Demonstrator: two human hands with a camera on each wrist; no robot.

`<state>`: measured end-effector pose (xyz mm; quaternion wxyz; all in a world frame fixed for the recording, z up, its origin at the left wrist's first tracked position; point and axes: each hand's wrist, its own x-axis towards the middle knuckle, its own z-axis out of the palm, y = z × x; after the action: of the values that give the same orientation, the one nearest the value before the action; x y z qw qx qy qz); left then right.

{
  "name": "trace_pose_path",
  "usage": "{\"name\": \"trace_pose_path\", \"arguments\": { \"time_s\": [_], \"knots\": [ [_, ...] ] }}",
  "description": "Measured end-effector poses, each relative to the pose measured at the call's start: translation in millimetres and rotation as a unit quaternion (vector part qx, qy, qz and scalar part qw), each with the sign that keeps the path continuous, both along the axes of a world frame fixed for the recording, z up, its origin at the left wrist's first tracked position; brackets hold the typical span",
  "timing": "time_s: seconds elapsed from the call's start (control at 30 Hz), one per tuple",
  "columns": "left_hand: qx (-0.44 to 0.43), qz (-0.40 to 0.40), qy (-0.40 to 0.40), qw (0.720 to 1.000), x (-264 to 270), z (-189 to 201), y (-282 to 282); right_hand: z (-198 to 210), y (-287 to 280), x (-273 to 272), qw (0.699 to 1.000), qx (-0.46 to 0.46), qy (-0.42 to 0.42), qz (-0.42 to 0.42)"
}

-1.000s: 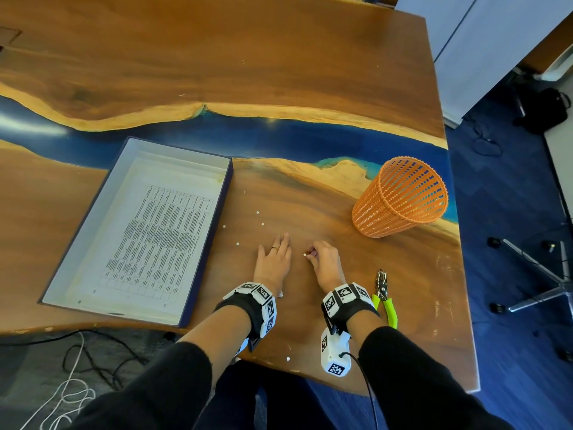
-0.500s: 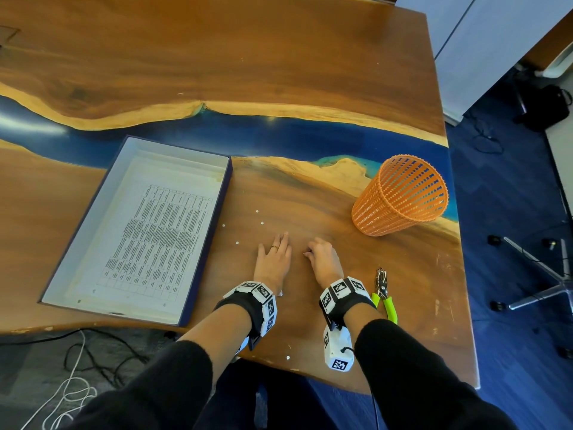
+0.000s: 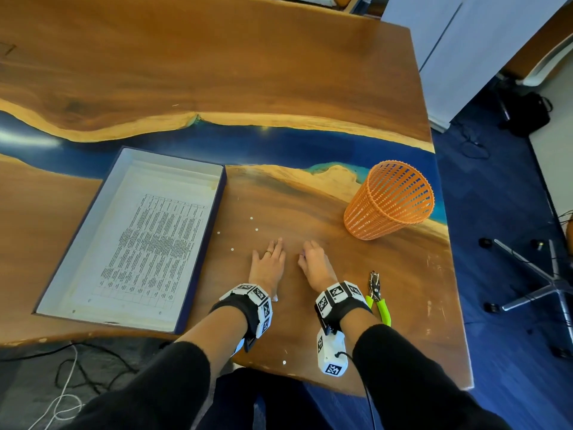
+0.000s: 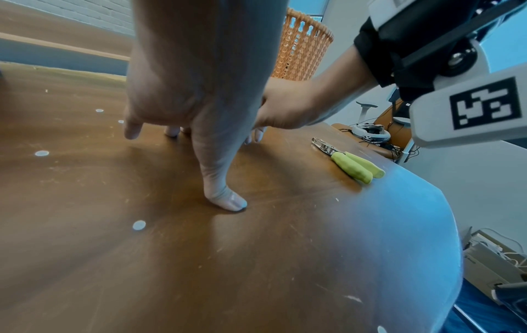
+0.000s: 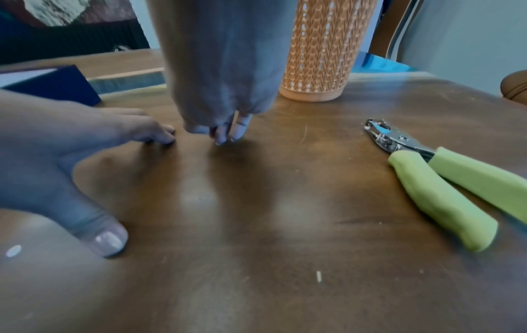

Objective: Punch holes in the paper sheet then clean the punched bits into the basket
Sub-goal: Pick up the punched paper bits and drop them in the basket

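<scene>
My left hand (image 3: 268,262) rests on the wooden table (image 3: 310,197), fingers straight and thumb tip down (image 4: 228,202). Just to its right, my right hand (image 3: 310,259) has its fingers curled, with thumb and fingertips (image 5: 219,135) bunched against the table; the white bit seen there earlier is hidden under them. Several punched bits (image 3: 256,229) lie ahead of and left of the hands, and one bit (image 3: 284,362) lies near the front edge. The printed paper sheet (image 3: 148,246) lies in a shallow box (image 3: 217,218). The orange basket (image 3: 389,201) stands upright at the right.
The green-handled hole punch (image 3: 376,293) lies on the table just right of my right wrist, closed. The table's right edge runs close behind the basket and the punch. The front edge is under my forearms.
The right hand turned slightly over its fingertips, and the white bit that showed between thumb and finger a second ago is covered now. The left hand stayed put.
</scene>
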<state>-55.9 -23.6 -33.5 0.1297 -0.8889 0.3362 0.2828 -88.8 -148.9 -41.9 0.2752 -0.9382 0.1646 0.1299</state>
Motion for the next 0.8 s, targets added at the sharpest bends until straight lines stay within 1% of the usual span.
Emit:
{"name": "trace_pose_path", "arguments": {
  "time_s": [0.17, 0.3, 0.47, 0.53, 0.6, 0.67, 0.8],
  "knots": [
    [0.005, 0.006, 0.02, 1.0, 7, 12, -6, 36, -12, 19, 0.996, 0.01, -0.087, -0.002],
    [0.006, 0.017, 0.028, 0.999, 14, 21, -16, 71, -31, 32, 0.985, 0.006, -0.171, -0.021],
    [0.044, 0.001, 0.041, 0.998, 13, 24, -22, 123, -68, 37, 0.962, -0.025, -0.267, -0.048],
    [0.046, 0.003, 0.041, 0.998, 12, 23, -22, 142, -90, 34, 0.949, -0.041, -0.301, -0.082],
    [0.042, 0.004, 0.044, 0.998, 12, 22, -21, 154, -113, 29, 0.94, -0.06, -0.312, -0.124],
    [0.037, 0.005, 0.045, 0.998, 12, 21, -20, 160, -131, 24, 0.939, -0.069, -0.298, -0.156],
    [0.034, 0.007, 0.059, 0.998, 13, 19, -17, 157, -148, 17, 0.942, -0.085, -0.265, -0.187]
  ]
}}
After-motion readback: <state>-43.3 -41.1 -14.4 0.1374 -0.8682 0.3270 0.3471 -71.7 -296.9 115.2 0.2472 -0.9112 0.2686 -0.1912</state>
